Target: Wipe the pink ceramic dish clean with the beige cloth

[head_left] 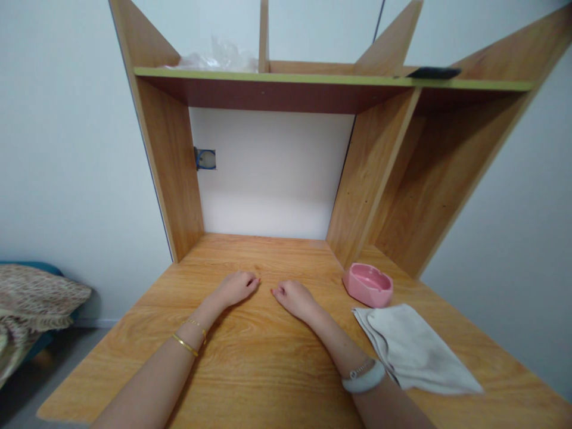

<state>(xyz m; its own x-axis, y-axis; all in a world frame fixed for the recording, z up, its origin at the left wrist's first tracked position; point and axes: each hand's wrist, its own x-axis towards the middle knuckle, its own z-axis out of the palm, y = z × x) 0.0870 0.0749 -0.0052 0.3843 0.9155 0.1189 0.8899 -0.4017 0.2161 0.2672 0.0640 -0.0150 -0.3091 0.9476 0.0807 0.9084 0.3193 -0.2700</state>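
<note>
My left hand (240, 287) rests on the wooden desk (259, 369), its fingers curled in and nothing seen in them. Just to its right, a small gap away, my right hand (295, 298) lies on the desk too, loosely closed and holding nothing visible. A pink ashtray (369, 286) with notches in its rim stands to the right of my right hand, apart from it. In front of the ashtray, beside my right forearm, lies a folded pale grey cloth (415, 351).
Wooden side panels and a shelf (290, 78) with a green edge rise behind the desk. Clear plastic wrapping (218, 58) and a flat dark object (434, 72) lie on the shelf. An uncovered wall box (206, 159) shows at the back left. A patterned throw (36, 295) covers furniture at left.
</note>
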